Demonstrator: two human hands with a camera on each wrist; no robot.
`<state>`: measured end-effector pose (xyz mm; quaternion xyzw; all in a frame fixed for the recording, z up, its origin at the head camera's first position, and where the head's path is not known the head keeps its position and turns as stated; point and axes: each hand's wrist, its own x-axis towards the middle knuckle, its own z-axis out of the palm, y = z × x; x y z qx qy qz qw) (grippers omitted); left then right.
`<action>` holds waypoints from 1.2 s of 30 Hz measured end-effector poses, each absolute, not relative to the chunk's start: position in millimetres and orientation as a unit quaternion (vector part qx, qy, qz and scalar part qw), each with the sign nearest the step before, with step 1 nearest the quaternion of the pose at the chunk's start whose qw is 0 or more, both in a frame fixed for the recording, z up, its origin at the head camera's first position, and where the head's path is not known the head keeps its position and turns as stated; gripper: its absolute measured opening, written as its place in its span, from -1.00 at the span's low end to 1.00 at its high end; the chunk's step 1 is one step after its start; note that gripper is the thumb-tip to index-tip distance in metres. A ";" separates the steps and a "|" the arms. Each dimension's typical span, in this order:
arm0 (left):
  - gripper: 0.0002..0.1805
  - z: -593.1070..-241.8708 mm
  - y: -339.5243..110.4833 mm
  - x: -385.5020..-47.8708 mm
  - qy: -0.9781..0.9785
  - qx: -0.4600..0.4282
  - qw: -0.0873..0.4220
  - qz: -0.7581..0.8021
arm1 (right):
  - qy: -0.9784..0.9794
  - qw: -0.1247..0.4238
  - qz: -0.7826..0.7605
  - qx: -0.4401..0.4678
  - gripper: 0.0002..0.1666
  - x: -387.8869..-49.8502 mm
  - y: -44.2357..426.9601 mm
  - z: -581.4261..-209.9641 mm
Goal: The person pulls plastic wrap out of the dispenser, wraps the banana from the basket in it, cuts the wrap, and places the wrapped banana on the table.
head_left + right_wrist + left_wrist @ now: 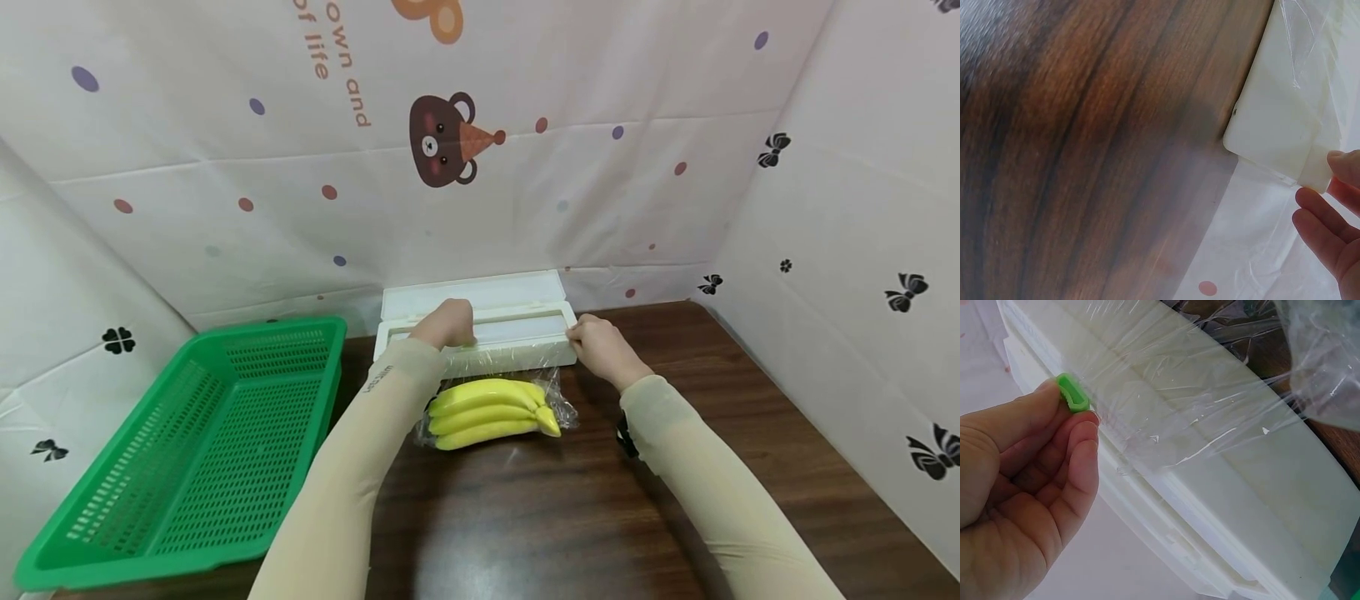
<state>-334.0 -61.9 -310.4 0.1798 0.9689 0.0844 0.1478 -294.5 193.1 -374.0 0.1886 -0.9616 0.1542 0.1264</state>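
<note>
A white cling film dispenser box [517, 358] lies near the back of the table, its lid [476, 293] tipped back against the wall. My left hand [450, 323] is over the box's left half. In the left wrist view it pinches a small green slide cutter [1074, 394] at the box's edge. Clear cling film [1172, 412] stretches over the front of the box, partly creased. My right hand [606, 350] grips the box's right end, thumb and fingers at the corner. A bunch of yellow bananas [487, 408] lies just before the box with film around it.
A green plastic basket [318, 417] with slotted sides stands to the left of my left arm. Behind the dark wooden table [525, 508] hangs a white patterned cloth [592, 192], and another covered wall rises on the right.
</note>
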 end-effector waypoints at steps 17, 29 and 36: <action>-0.69 -306.8 -55.1 -331.7 0.970 0.176 0.149 0.082 | -0.960 0.132 0.158 0.189 -0.74 -294.8 193.3 -374.0; -0.88 -299.5 -51.7 -323.3 0.971 0.164 0.150 0.084 | -0.961 0.130 0.153 0.189 -0.74 -297.4 191.0 -376.7; -0.88 -300.6 -46.8 -327.0 0.971 0.166 0.155 0.073 | -0.960 0.139 0.150 0.190 -0.75 -297.3 192.8 -377.2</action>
